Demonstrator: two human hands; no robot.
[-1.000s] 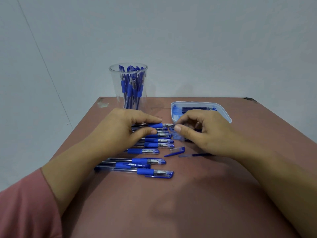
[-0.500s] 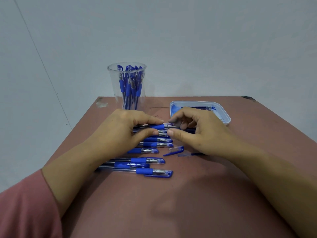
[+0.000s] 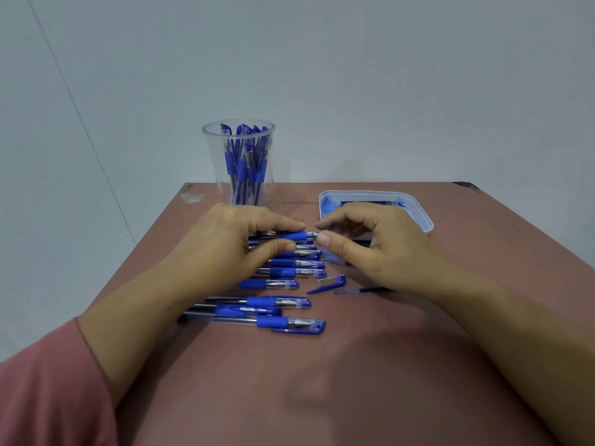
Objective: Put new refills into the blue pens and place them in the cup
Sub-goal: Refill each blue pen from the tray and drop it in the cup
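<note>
My left hand (image 3: pixel 225 243) pinches a blue pen (image 3: pixel 293 235) by its blue grip, held level just above the table. My right hand (image 3: pixel 370 246) has its thumb and forefinger closed at that pen's silver tip; what they hold there is hidden. Several more blue pens (image 3: pixel 289 272) lie in a row under and in front of my left hand, with three closer ones (image 3: pixel 257 312). A clear cup (image 3: pixel 239 162) with several blue pens stands at the back. A loose pen cap (image 3: pixel 328 282) and a refill (image 3: pixel 360 290) lie below my right hand.
A white tray (image 3: pixel 421 217) stained with blue ink, holding refills, sits at the back right behind my right hand. The brown table (image 3: pixel 322 381) has its left edge close to the pens. A pale wall rises behind it.
My right hand has moved left and closed in on the tip of the pen held by my left hand. My left hand has barely moved.
</note>
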